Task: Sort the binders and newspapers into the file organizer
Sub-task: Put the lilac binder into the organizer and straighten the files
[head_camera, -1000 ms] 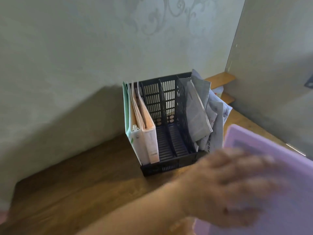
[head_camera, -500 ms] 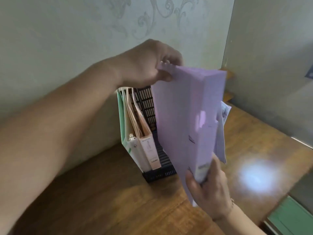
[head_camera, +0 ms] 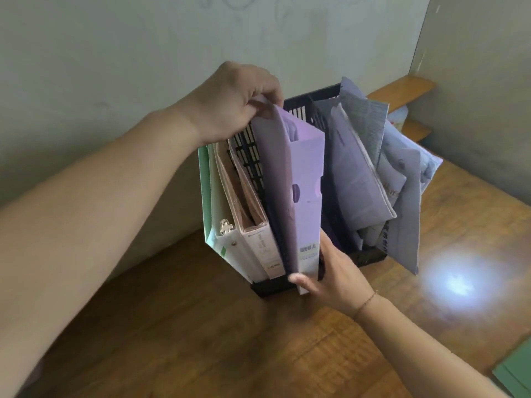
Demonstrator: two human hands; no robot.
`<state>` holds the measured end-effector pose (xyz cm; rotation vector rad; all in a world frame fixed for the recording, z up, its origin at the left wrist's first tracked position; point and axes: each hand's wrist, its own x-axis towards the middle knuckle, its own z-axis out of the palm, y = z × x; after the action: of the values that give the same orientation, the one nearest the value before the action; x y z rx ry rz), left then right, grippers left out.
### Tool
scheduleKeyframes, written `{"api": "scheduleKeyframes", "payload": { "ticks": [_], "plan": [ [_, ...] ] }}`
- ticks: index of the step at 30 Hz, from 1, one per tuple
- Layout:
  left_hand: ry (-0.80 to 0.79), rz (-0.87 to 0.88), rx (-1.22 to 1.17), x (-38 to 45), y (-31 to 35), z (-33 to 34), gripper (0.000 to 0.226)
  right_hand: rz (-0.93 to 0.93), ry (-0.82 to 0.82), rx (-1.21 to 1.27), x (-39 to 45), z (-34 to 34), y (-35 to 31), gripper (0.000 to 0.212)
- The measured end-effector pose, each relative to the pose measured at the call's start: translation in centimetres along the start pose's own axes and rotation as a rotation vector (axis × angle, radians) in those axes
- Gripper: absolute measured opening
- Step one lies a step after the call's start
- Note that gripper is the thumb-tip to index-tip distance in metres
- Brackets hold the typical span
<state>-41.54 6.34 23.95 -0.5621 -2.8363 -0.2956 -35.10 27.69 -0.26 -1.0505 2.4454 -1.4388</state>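
The left hand [head_camera: 238, 101] pinches the top rear corner of the pale purple plastic ring binder [head_camera: 298, 191], fingers closed over the upper edge of its cover; the right hand [head_camera: 330, 274] cups the binder's lower front corner, thumb [head_camera: 301, 280] pressed across the base of the spine and the other fingers wrapped behind it, so both hands are gripping the same binder; it stands nearly upright and looks partly entered into a middle slot of the black slotted plastic file organizer [head_camera: 273, 285], its spine facing the person, though whether its base has reached the floor of the slot cannot be told, since the right hand covers that corner; just beyond the right thumb, towards the left hand's side, stand the white ring binder with a mint-green cover [head_camera: 227, 239] and the pale pink binder [head_camera: 258, 242], already filed in the end slot; on the far side of the right fingers, the folded grey newspapers [head_camera: 367, 173] fill the opposite slot and lean outwards; a green folder [head_camera: 514, 372] lies on the brown wooden table [head_camera: 172, 326], well apart from both hands; to finish the step well, I would keep the left pinch steering the top edge clear of the black divider, let the right hand guide the spine straight down and back, then slide the right fingers out from under before the base seats, lest they be trapped against the organizer's front lip.
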Motion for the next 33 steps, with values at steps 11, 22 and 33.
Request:
{"api": "scheduleKeyframes", "payload": {
  "ticks": [11, 22, 33],
  "plan": [
    [0.072, 0.172, 0.022, -0.5, -0.5, -0.6, 0.019, 0.076, -0.025, -0.323, -1.0, 1.8, 5.0, 0.059],
    [0.072, 0.268, 0.035, -1.1, -1.0, -1.1, 0.015, 0.151, -0.020, -0.536, 0.2, 3.2, 3.8, 0.038],
    [0.031, 0.260, -0.019, -1.7, -0.8, -1.1, 0.021, 0.150, -0.184, -0.595, 0.8, 2.8, 2.8, 0.027]
  ]
}}
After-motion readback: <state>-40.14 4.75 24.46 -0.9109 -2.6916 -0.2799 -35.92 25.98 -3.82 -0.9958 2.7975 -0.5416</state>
